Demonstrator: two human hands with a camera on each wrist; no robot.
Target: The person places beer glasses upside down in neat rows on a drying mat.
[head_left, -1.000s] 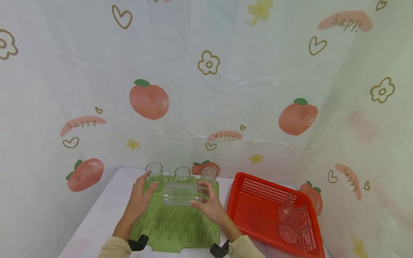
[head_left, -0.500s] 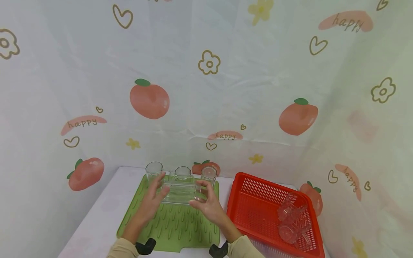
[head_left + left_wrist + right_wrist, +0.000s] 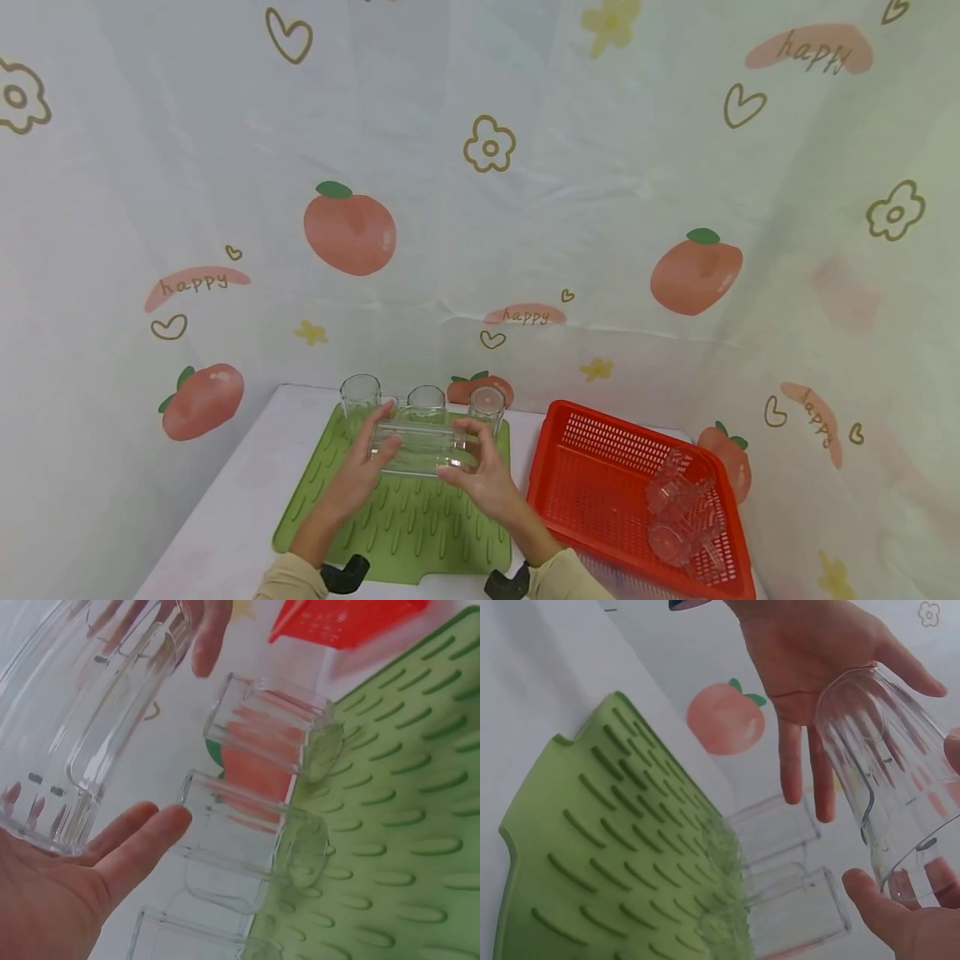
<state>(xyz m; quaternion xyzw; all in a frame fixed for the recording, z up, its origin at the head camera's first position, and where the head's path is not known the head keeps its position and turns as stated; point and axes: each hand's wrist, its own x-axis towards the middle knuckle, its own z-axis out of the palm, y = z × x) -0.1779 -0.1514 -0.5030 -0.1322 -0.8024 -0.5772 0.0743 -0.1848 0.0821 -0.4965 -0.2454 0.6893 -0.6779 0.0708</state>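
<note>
White surface (image 3: 225, 500), green mat (image 3: 420, 525) on it; red basket (image 3: 585, 500) at mat's 3 o'clock (clear glassware (image 3: 678, 512) at basket's own 3-4). L hand (image 3: 360, 471): fingers straight, by held mug's (image 3: 416, 450) base, 9 o'clock. R hand (image 3: 483, 479): fingers gripping other end, 3 o'clock. Held mug's sideways above mat. 3 other mugs (image 3: 426, 407) stand along mat's 12 o'clock edge.

In the head view, the held mug (image 3: 416, 450) overlaps the middle mug (image 3: 426, 402) — its base is hard to make out. The clear glassware (image 3: 681, 517) in the red basket (image 3: 592, 500) is too jumbled to count. The left-wrist view's bottom edge crops the lowest mug (image 3: 187, 939).
</note>
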